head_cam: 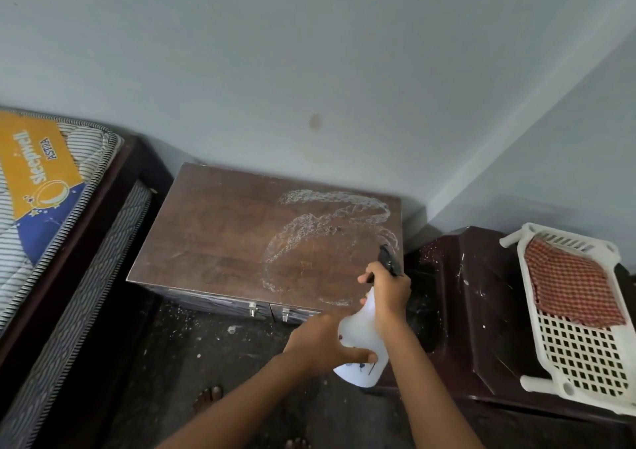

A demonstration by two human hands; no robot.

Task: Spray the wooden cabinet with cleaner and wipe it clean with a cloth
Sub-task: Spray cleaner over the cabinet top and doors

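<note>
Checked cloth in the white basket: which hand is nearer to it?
Right. The right hand holds the neck of the spray bottle, left of the cloth. The left hand touches the bottle's base, farther left and lower in view.

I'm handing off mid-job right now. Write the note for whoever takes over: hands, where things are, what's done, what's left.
Right hand: grips the neck of the spray bottle at its black trigger, nozzle pointed at the cabinet.
Left hand: holds the bottle's white body.
Foam: trails cover the right part of the cabinet top; the left part looks dry.
Cloth: lies in the white basket on the dark stool to the right, untouched.
Done: part of the spraying.
Left: spray the rest, put the bottle down, fetch the cloth, wipe the top.
</note>
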